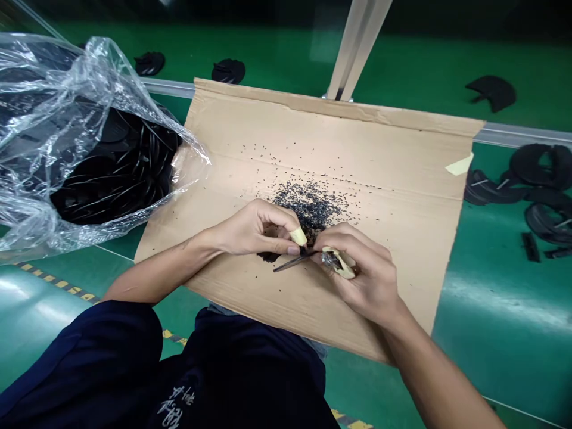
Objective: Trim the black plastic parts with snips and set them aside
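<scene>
In the head view I see the left hand (252,229) half curled, its thumb and taped forefinger (298,236) pinching a thin dark strip (290,263) just above the cardboard (214,286). The right hand (364,277) is curled nearly shut around a shiny, tape-wrapped piece (333,259) right beside the strip's end; I can't tell exactly what that piece is. A heap of black crumbs (310,205) lies on the cardboard just beyond both hands. Well left of the left hand sits a plastic bag (53,125) of black rings (116,179). Black parts (540,167) lie on the green bench (513,71) well right of the right hand.
</scene>
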### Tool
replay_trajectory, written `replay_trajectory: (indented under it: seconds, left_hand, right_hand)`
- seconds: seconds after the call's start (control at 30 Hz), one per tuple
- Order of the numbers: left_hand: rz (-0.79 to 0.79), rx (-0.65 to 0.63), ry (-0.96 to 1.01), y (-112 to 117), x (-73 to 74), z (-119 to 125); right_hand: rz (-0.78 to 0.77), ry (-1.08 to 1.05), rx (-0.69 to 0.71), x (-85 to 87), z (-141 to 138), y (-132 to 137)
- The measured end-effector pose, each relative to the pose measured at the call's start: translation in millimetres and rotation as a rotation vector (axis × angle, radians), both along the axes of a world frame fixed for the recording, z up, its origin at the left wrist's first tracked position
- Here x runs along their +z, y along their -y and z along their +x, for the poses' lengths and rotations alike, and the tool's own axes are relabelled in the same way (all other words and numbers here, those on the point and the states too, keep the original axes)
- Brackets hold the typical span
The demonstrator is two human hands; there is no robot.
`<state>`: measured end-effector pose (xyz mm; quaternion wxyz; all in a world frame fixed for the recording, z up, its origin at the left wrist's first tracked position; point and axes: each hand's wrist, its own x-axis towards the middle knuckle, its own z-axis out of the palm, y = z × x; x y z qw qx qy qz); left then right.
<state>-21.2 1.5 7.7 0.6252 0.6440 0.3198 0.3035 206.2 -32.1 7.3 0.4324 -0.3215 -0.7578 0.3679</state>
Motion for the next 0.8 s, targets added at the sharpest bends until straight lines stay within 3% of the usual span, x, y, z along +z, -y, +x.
replay_trajectory:
  seconds: [0.1,0.23,0.37,0.57,0.67,0.8]
  left_hand:
    - [0.087,0.029,-0.003,1,-2.0,2]
    - [0.124,0.150,-0.008,4,-7.8,8]
    - [0.213,0.175,0.070,8,-10.4,13]
    - [0.589,0.302,-0.077,8,-13.0,14]
    - [0.670,0.348,-0.087,4,-14.9,11]
    - [0.707,0.354,-0.083,2,-16.6,9]
  right_hand:
    - [0.019,0.005,-0.026,-3.6,-2,-1]
    - [0.115,0.012,-0.159,-8.1,-6,1]
    - [0.202,0.041,-0.266,-7.8,-7,3]
    - [0.174,0.090,-0.231,-3.1,3,-5]
    - [0.155,0.185,-0.234,-2.5,8,-9]
    - [0.248,0.350,-0.258,-7.2,13,-12]
